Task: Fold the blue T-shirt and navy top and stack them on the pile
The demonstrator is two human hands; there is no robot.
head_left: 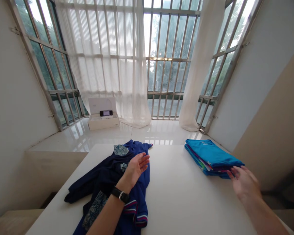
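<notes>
My left hand, with a black watch on the wrist, hovers palm up over a loose heap of clothes, its fingers stretched out and holding nothing. That heap has a dark navy garment with patterned patches, lying over a blue shirt with striped trim. On the right of the table, a stack of folded clothes has a bright blue folded shirt on top. My right hand is at the stack's near right corner, fingers apart; whether they touch the cloth I cannot tell.
Both piles lie on a white table. Behind it is a glossy window ledge with an opened white box at the left. Sheer curtains hang before barred windows. Walls stand close on both sides.
</notes>
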